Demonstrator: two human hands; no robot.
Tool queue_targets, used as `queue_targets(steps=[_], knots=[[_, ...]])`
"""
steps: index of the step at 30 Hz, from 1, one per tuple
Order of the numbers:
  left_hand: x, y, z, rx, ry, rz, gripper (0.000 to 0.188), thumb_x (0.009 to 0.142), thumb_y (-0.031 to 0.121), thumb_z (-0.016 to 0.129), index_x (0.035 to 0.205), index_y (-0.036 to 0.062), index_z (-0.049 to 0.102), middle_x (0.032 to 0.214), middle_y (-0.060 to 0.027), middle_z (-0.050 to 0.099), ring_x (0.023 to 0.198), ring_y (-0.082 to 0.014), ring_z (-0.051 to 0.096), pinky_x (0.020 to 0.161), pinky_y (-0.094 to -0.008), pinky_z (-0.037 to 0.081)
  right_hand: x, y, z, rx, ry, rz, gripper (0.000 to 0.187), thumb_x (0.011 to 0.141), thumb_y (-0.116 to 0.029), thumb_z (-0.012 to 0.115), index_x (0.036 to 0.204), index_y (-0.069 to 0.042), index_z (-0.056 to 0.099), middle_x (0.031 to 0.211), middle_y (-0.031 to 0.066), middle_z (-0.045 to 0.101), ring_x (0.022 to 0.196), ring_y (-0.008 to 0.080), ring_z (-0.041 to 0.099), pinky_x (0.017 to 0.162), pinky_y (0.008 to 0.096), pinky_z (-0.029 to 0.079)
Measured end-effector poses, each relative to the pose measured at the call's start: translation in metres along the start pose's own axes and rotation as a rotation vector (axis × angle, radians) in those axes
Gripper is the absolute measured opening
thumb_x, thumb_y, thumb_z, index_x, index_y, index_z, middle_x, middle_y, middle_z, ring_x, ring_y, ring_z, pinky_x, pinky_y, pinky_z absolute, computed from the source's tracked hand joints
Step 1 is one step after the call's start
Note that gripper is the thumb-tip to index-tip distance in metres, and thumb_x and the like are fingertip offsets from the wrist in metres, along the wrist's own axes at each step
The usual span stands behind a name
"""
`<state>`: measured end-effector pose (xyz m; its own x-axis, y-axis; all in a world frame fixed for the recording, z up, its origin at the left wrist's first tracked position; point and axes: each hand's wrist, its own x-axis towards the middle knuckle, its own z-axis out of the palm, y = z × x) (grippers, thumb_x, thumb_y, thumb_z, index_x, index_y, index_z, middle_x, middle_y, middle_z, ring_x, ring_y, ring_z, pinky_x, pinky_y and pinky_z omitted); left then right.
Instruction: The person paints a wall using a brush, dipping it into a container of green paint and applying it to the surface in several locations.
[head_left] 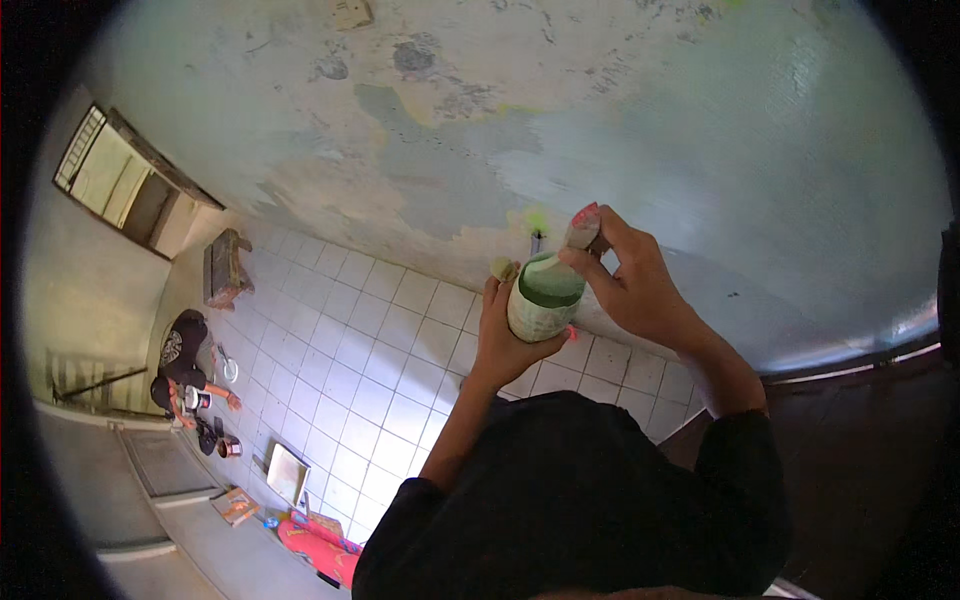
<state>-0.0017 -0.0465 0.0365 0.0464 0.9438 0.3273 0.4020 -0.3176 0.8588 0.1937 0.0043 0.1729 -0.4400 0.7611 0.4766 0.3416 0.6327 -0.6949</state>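
Light green paint fills part of a pale container (pixel 540 318) with an uneven rim. My left hand (pixel 500 340) is wrapped round its side and holds it in front of the wall. A small rounded greenish thing (pixel 503 268) shows by the left fingertips; what it is I cannot make out. In my right hand (pixel 635 285) is a paintbrush (pixel 582 230), pinched between thumb and fingers. Its handle is pale with a red end, and its lower part reaches down to the container's mouth. The bristles are hard to make out.
A patchy wall (pixel 480 130), part painted pale green, rises ahead. White floor tiles (pixel 350 360) lie below. At the far left a person (pixel 183 350) crouches near buckets (pixel 198 398). A wooden stool (pixel 226 268), a paint tray (pixel 287 473) and a pink bundle (pixel 318 548) rest on the floor.
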Motion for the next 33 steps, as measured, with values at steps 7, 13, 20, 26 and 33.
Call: queue_targets(steps=[7, 13, 20, 26, 33], knots=[[0.018, -0.017, -0.016, -0.06, -0.071, 0.023, 0.105, 0.063, 0.032, 0.098, 0.148, -0.0016, 0.047, 0.143, -0.0249, 0.048, 0.135, -0.0439, 0.046, 0.113, -0.0534, 0.042, 0.018, 0.004, 0.011, 0.11, 0.268, 0.231, 0.028, 0.108, -0.025, 0.062, 0.111, 0.001, 0.051, 0.075, 0.0117, 0.063, 0.066, 0.0175, 0.062, 0.061, 0.0338, 0.049], [0.045, -0.017, -0.045, -0.124, -0.201, 0.079, 0.106, 0.063, 0.033, 0.099, 0.148, -0.0016, 0.047, 0.138, -0.0218, 0.048, 0.131, -0.0414, 0.05, 0.11, -0.0519, 0.044, 0.027, 0.026, 0.024, 0.405, 0.526, 0.593, 0.03, 0.107, -0.029, 0.063, 0.109, -0.001, 0.052, 0.071, 0.0057, 0.062, 0.057, 0.0118, 0.054, 0.052, 0.0302, 0.042], [0.078, -0.031, -0.063, -0.167, -0.324, 0.153, 0.107, 0.062, 0.033, 0.1, 0.148, -0.0022, 0.047, 0.138, -0.0218, 0.048, 0.129, -0.0403, 0.052, 0.109, -0.0504, 0.046, 0.017, 0.054, 0.044, 0.915, 0.645, 0.748, 0.027, 0.107, -0.033, 0.063, 0.111, -0.007, 0.058, 0.089, 0.0052, 0.068, 0.077, 0.0129, 0.063, 0.067, 0.0315, 0.05], [0.087, -0.049, -0.072, -0.141, -0.34, 0.29, 0.113, 0.063, 0.037, 0.1, 0.151, -0.0046, 0.043, 0.138, -0.0236, 0.05, 0.131, -0.043, 0.051, 0.11, -0.0503, 0.045, 0.008, 0.051, 0.072, 1.149, 0.79, 0.735, 0.026, 0.106, -0.033, 0.063, 0.113, -0.009, 0.065, 0.105, 0.008, 0.073, 0.091, 0.0162, 0.066, 0.082, 0.0322, 0.051], [0.098, -0.046, -0.073, -0.202, -0.468, 0.272, 0.099, 0.066, 0.033, 0.098, 0.144, -0.0042, 0.051, 0.137, -0.0232, 0.051, 0.132, -0.0411, 0.052, 0.111, -0.0495, 0.045, 0.014, 0.03, 0.04, 1.264, 0.952, 0.443, 0.019, 0.105, -0.019, 0.067, 0.12, -0.01, 0.061, 0.107, 0.0018, 0.071, 0.083, 0.0138, 0.066, 0.071, 0.03, 0.054]])
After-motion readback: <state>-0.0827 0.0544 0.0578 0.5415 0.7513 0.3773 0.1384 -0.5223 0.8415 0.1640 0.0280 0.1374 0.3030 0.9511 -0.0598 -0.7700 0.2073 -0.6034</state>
